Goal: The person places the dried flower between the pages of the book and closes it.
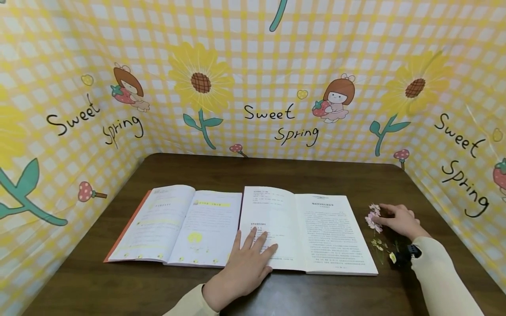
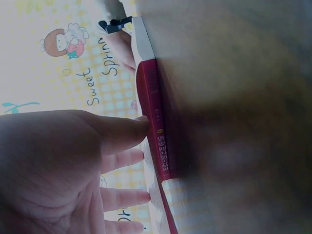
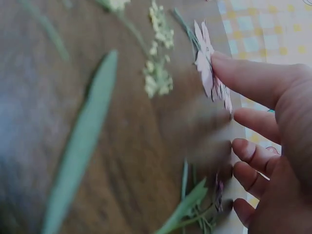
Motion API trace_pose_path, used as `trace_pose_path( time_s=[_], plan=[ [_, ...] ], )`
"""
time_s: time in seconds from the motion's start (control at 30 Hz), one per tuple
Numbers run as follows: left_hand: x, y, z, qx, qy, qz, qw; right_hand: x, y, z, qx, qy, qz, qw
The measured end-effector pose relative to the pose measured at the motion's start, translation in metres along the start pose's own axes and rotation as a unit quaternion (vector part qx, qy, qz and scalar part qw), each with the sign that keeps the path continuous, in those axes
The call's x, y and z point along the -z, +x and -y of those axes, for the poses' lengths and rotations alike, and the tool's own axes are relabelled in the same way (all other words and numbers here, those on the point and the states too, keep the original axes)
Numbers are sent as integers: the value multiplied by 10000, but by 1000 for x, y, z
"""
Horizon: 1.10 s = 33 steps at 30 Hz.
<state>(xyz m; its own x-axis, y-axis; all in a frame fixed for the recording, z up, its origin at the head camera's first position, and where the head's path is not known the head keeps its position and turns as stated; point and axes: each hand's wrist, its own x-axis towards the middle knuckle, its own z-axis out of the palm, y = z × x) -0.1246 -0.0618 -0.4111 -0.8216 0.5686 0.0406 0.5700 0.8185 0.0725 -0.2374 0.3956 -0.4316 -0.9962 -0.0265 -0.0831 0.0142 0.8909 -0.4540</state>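
My left hand (image 1: 246, 267) lies with spread fingers on the left page of the open book (image 1: 330, 237) on the right, near the middle of the table. In the left wrist view its thumb is at the red spine (image 2: 155, 122) of a book. At the table's right, my right hand (image 1: 401, 220) reaches to the pink flowers (image 1: 373, 220). The right wrist view has the thumb touching a pink flower (image 3: 207, 63), with the index fingertip lower and apart from the thumb. Small yellow flowers (image 3: 158, 73) lie nearby on the table.
A second open book (image 1: 213, 224) with an orange cover edge lies to the left, against the first. More yellow blossoms (image 1: 378, 245) lie below the pink ones. A long green leaf (image 3: 83, 141) and a green sprig (image 3: 195, 207) rest on the wood. Yellow checked cloth (image 1: 253, 79) encloses the table.
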Motion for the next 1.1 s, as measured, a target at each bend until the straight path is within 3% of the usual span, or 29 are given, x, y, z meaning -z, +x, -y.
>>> trace_pose_path(
  time_s=[0.77,1.1],
  plan=[
    [0,-1,-1,-6,40,76,10000,-8,-1,8,-128,1158,-387,9924],
    [0,-1,0,-11,30,81,10000,-6,-3,16,47,747,-439,9962]
  ],
)
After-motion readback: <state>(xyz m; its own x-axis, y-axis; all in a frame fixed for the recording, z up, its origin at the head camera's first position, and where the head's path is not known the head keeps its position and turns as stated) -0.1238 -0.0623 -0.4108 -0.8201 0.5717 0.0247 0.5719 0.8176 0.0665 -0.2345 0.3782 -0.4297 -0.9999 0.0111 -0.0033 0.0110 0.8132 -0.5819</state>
